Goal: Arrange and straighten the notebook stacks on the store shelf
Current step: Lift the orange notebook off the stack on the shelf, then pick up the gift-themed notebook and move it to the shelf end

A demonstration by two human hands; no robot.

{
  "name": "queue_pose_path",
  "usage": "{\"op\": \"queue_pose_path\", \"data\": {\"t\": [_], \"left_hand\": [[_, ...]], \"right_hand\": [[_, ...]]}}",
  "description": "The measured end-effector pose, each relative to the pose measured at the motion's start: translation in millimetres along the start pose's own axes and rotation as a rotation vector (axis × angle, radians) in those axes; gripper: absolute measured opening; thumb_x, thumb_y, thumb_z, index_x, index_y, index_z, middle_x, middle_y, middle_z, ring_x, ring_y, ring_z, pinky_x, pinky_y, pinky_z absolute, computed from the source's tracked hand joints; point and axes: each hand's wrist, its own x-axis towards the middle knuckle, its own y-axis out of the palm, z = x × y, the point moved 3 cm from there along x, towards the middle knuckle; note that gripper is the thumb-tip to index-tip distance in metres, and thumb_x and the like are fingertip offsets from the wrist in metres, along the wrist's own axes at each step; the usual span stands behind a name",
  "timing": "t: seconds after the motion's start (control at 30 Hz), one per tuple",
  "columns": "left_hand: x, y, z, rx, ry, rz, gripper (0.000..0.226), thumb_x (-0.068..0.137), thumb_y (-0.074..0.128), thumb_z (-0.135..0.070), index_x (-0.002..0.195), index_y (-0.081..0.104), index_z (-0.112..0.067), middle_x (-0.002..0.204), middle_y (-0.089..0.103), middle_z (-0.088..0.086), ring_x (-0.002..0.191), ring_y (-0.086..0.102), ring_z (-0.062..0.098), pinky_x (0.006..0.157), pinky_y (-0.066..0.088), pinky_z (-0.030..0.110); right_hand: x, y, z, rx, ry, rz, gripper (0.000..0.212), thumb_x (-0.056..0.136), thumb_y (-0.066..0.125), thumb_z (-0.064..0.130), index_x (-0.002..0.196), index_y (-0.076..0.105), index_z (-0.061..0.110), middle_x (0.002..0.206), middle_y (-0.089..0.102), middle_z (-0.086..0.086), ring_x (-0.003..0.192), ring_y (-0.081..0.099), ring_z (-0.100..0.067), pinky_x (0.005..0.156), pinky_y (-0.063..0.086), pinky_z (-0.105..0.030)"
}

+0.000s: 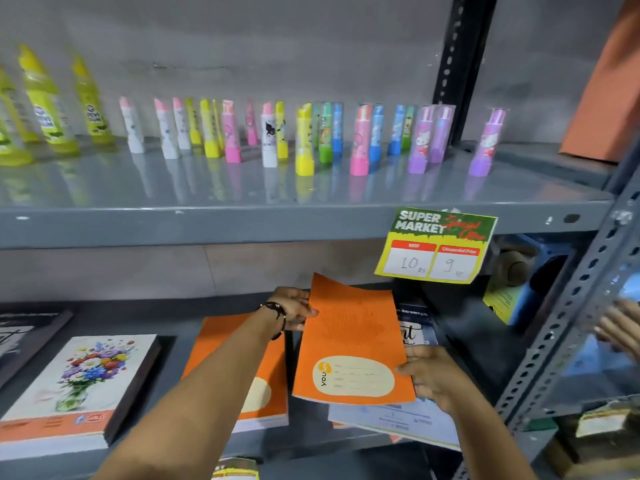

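An orange notebook (349,344) is tilted up above the lower shelf, its cream label toward me. My left hand (294,308) grips its far left edge; my right hand (431,374) grips its near right corner. Beneath it lies a stack topped by a blue-and-white notebook (412,419), skewed and overhanging the shelf edge. To the left sits a stack of orange notebooks (221,344), partly covered by my left forearm. Further left is a thick stack with a flower-vase cover (79,382).
The upper shelf (242,223) holds rows of colourful stick-shaped items and yellow bottles. A supermarket price tag (436,245) hangs from its edge. A perforated steel upright (561,334) stands at right; another person's hand (620,327) shows beyond it. Dark notebooks (24,337) lie at far left.
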Motion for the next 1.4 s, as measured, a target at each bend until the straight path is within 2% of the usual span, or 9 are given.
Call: {"op": "queue_pose_path", "data": {"t": [0.13, 0.4, 0.57, 0.77, 0.83, 0.97, 1.13, 1.27, 1.4], "left_hand": [[-4.2, -29.1, 2.3, 0.019, 0.014, -0.006, 0.056, 0.075, 0.070, 0.005, 0.127, 0.053, -0.009, 0.123, 0.061, 0.008, 0.112, 0.059, 0.027, 0.078, 0.055, 0.034], [-5.5, -140.4, 61.0, -0.012, -0.093, -0.041, 0.039, 0.075, 0.069, 0.005, 0.110, 0.062, -0.011, 0.106, 0.069, 0.009, 0.101, 0.065, 0.027, 0.091, 0.054, 0.046], [-11.5, -180.4, 94.8, -0.043, -0.168, -0.061, 0.044, 0.077, 0.068, 0.003, 0.118, 0.056, -0.007, 0.093, 0.066, 0.003, 0.084, 0.063, 0.019, 0.071, 0.055, 0.032], [-14.1, -183.8, 110.8, 0.026, -0.139, -0.181, 0.034, 0.077, 0.067, 0.007, 0.109, 0.063, -0.003, 0.078, 0.064, 0.004, 0.075, 0.063, 0.020, 0.070, 0.058, 0.035], [-11.3, -183.1, 114.6, 0.061, -0.124, -0.192, 0.032, 0.077, 0.066, 0.007, 0.107, 0.064, -0.002, 0.080, 0.065, 0.006, 0.081, 0.062, 0.023, 0.081, 0.056, 0.038], [-11.6, -181.8, 116.6, 0.225, -0.067, -0.208, 0.014, 0.080, 0.066, -0.002, 0.078, 0.064, -0.016, 0.097, 0.066, 0.012, 0.083, 0.057, 0.019, 0.059, 0.048, 0.024], [-10.8, -181.0, 106.1, 0.628, -0.031, -0.194, 0.029, 0.082, 0.061, -0.011, 0.111, 0.061, -0.005, 0.113, 0.065, 0.011, 0.091, 0.061, 0.023, 0.072, 0.053, 0.029], [-5.4, -167.1, 74.6, 0.663, 0.120, -0.393, 0.048, 0.079, 0.055, -0.007, 0.127, 0.052, -0.011, 0.132, 0.054, 0.012, 0.116, 0.054, 0.030, 0.098, 0.047, 0.036], [-0.1, -93.0, 33.0, 0.662, 0.347, -0.270, 0.044, 0.083, 0.061, -0.018, 0.126, 0.054, -0.014, 0.132, 0.052, 0.008, 0.117, 0.054, 0.025, 0.104, 0.042, 0.032]], "right_hand": [[-6.7, 24.6, 8.7, 0.025, -0.031, -0.001, 0.022, 0.076, 0.061, -0.010, 0.095, 0.066, 0.000, 0.092, 0.073, -0.016, 0.081, 0.071, -0.028, 0.057, 0.058, -0.030], [-6.1, 125.6, 12.5, 0.004, -0.033, 0.136, 0.023, 0.075, 0.065, -0.010, 0.092, 0.068, 0.005, 0.084, 0.074, -0.006, 0.071, 0.071, -0.017, 0.055, 0.058, -0.028], [1.4, 177.9, 6.4, -0.098, -0.017, 0.131, 0.021, 0.074, 0.066, -0.007, 0.090, 0.070, 0.007, 0.094, 0.074, -0.012, 0.089, 0.068, -0.025, 0.080, 0.057, -0.043], [0.6, 193.6, 3.6, -0.230, -0.030, 0.075, 0.025, 0.078, 0.064, -0.006, 0.102, 0.064, 0.000, 0.098, 0.068, -0.009, 0.087, 0.062, -0.021, 0.059, 0.047, -0.022], [-0.8, 195.8, 4.1, -0.289, -0.060, 0.065, 0.029, 0.078, 0.064, -0.005, 0.107, 0.062, -0.001, 0.093, 0.065, -0.006, 0.086, 0.059, -0.018, 0.063, 0.047, -0.022], [1.2, 200.7, 5.1, -0.432, -0.093, 0.037, 0.032, 0.079, 0.065, 0.000, 0.111, 0.060, -0.001, 0.091, 0.060, -0.004, 0.086, 0.056, -0.018, 0.076, 0.049, -0.032], [0.5, 194.1, 2.4, -0.527, -0.177, 0.036, 0.025, 0.077, 0.067, 0.010, 0.102, 0.065, 0.006, 0.073, 0.058, 0.006, 0.079, 0.057, -0.014, 0.074, 0.049, -0.032], [-1.2, 155.4, 14.2, -0.416, -0.385, -0.099, 0.032, 0.076, 0.070, 0.010, 0.106, 0.061, 0.017, 0.080, 0.047, 0.006, 0.072, 0.049, -0.012, 0.074, 0.043, -0.027], [1.6, 88.8, 18.2, -0.550, -0.412, -0.183, 0.031, 0.077, 0.068, 0.007, 0.108, 0.062, 0.007, 0.088, 0.049, 0.003, 0.079, 0.050, -0.014, 0.063, 0.042, -0.010]]}}
